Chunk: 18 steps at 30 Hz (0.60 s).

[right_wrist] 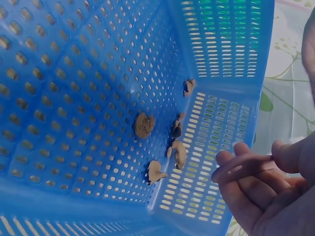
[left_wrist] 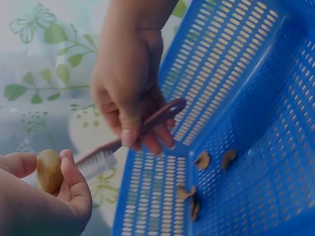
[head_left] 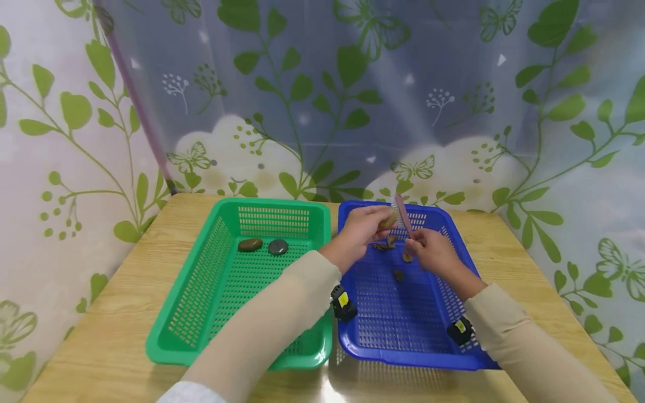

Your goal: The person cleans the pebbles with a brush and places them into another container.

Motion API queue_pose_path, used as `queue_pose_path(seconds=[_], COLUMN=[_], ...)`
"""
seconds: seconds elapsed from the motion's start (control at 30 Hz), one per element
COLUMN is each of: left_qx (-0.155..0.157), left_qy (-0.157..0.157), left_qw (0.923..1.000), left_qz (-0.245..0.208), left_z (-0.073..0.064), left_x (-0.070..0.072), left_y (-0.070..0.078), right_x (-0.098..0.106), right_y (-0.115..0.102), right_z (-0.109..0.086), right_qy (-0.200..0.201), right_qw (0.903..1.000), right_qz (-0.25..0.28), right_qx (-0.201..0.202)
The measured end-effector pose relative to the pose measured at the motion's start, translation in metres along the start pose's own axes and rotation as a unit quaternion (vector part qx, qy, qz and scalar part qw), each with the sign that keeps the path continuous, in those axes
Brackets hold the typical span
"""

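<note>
Thumb and fingers of my left hand pinch a smooth yellowish-brown stone, held up over the far part of the blue basket. My right hand grips a small brush by its dull pink handle, which has a hole at the end. White bristles face the stone and lie right beside it in the head view. Below the hands, several dried brown pieces, some mushroom-shaped, lie on the basket floor, with a rounder clump apart from them.
To the left, a green basket holds a brown oval stone and a dark grey stone near its far end. Both baskets stand side by side on a wooden table. A leaf-patterned curtain hangs behind.
</note>
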<state>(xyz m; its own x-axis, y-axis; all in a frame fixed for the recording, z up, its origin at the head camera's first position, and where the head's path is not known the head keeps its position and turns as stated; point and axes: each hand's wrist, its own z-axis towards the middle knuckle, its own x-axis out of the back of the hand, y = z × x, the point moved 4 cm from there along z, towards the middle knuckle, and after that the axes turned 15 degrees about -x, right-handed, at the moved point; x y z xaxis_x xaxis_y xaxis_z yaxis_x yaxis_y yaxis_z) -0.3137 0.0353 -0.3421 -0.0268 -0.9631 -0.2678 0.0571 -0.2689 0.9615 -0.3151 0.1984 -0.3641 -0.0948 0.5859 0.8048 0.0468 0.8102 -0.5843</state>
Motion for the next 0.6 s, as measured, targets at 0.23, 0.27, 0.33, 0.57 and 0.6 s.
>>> queue_pose_path(seconds=[0.23,0.27,0.33,0.57,0.6], left_qx=[0.009,0.011,0.013,0.013,0.014], left_qy=[-0.017,-0.021,-0.030,-0.061,-0.063], left_qw=[0.9998,0.9997,0.9995,0.9978,0.9976], left_qz=[-0.002,-0.001,0.002,0.021,0.025], left_z=[0.000,0.000,0.001,0.001,0.001], left_x=[0.027,0.032,0.042,0.074,0.079], left_y=[0.022,0.025,0.029,0.043,0.044], right_x=[-0.004,-0.005,-0.007,-0.010,-0.011], right_y=[-0.006,-0.006,-0.007,-0.006,-0.005], right_z=[0.002,0.002,0.003,0.004,0.005], right_qy=[-0.050,-0.060,-0.081,-0.110,-0.110], right_qw=[0.9964,0.9948,0.9906,0.9814,0.9809], right_qz=[0.062,0.075,0.101,0.146,0.149], right_qx=[-0.028,-0.033,-0.043,-0.058,-0.059])
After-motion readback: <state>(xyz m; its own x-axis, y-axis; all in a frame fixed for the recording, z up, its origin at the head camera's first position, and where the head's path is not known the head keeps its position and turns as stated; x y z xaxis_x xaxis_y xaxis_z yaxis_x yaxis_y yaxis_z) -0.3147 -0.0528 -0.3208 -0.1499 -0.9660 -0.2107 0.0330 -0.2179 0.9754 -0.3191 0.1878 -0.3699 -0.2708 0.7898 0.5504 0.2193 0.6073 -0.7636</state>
